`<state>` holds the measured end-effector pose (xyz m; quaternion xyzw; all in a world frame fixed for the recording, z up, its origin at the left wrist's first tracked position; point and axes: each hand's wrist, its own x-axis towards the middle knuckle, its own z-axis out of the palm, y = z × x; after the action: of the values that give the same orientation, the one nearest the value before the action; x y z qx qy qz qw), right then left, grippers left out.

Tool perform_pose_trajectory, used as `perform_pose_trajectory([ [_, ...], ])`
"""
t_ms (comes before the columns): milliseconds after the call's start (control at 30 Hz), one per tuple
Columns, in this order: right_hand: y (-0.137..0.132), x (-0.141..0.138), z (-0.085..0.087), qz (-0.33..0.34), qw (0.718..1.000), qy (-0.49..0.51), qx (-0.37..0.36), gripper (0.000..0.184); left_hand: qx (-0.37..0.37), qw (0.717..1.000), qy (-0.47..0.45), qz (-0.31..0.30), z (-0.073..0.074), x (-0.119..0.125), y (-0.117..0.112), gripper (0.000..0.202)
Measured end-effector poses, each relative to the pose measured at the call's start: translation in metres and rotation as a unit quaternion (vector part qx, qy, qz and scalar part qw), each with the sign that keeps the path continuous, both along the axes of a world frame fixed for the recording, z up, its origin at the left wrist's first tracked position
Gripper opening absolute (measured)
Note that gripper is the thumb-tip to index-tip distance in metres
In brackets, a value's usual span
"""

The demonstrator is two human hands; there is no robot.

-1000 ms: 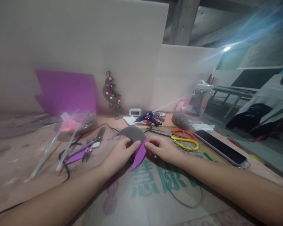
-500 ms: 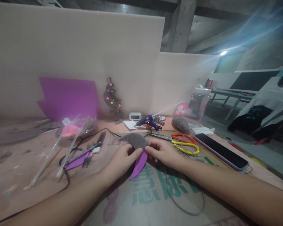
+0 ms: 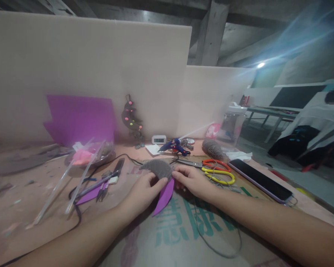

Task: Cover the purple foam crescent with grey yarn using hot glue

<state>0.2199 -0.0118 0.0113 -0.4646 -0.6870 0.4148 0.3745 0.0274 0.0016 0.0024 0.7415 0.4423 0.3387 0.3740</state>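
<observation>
A purple crescent (image 3: 164,196) lies between my hands, its far half wound with grey yarn (image 3: 159,167) and its near tip bare. My left hand (image 3: 144,189) is closed on the crescent, thumb on top near the edge of the winding. At the crescent's right edge, my right hand (image 3: 193,181) pinches the yarn, fingertips close to the winding; the exact grip is partly hidden. A loose yarn strand (image 3: 208,244) loops down over the printed board below that hand. Scissors (image 3: 217,170) with orange and yellow handles lie just beyond my right hand.
Beyond the hands are a blue glue gun (image 3: 174,145), a small digital clock (image 3: 159,139) and a yarn ball (image 3: 213,149). A phone (image 3: 260,180) lies right. Glue sticks (image 3: 85,178) lean on a bowl (image 3: 108,150) at left. A decorated crescent (image 3: 130,116) stands against the partition.
The view has tilted up slightly. My right fingertips have shifted a little at the crescent's edge; my left hand keeps its hold.
</observation>
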Motion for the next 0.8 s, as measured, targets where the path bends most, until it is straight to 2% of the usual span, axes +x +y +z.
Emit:
perform_pose_trajectory([
  [100,0.0009,0.0001,-0.0004,-0.002,1.0,0.002,0.006,0.041,0.001,1.0,0.003,0.009,-0.0005,0.0001,0.0004,0.039],
  [233,0.0048,0.0,-0.003,-0.029,0.999,0.031,-0.012,0.036,0.0,1.0,0.001,0.009,0.0014,0.0008,0.0001,0.039],
  [367,0.0075,0.0009,-0.0057,-0.024,0.998,0.06,-0.016,0.036,0.007,1.0,-0.003,0.01,0.0032,0.0009,-0.0006,0.037],
  [800,0.0073,0.0018,-0.0045,-0.03,0.998,0.062,-0.011,0.038,-0.036,0.999,-0.035,-0.009,0.0049,0.0004,-0.0005,0.037],
])
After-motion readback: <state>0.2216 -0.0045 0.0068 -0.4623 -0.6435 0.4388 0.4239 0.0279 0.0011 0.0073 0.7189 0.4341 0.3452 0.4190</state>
